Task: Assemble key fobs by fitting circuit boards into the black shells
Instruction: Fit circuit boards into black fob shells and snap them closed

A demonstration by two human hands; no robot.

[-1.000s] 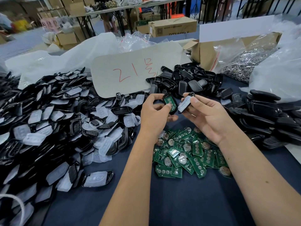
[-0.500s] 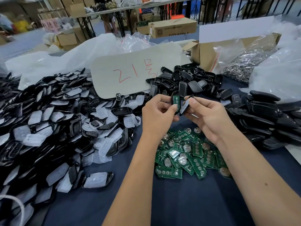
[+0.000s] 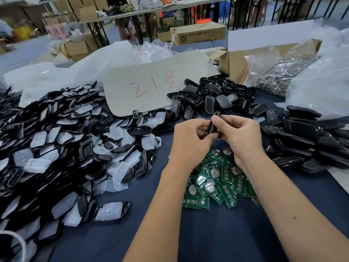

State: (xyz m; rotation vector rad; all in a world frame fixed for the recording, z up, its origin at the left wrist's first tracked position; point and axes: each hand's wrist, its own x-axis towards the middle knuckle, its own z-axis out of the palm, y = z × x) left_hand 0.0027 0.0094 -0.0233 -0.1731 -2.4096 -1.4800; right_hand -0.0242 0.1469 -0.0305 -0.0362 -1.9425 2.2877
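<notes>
Item: black shell (image 3: 214, 124), held above the pile of green circuit boards (image 3: 217, 184) on the counter (image 3: 217, 233). We judge it light, stiff and slick; best gripped by its edges. Left hand (image 3: 190, 138) and right hand (image 3: 240, 134) both pinch it, fingers curled, thumbs pressing together.

One view only, from the head, wide-angle. Looks forward and steeply down over both forearms onto a table (image 3: 217, 233) in dark blue cloth, close to the left hand (image 3: 190, 140) and right hand (image 3: 239, 137) at centre. Reaches past the table's far edge to a blurred storeroom. Edges bent by the lens.
</notes>
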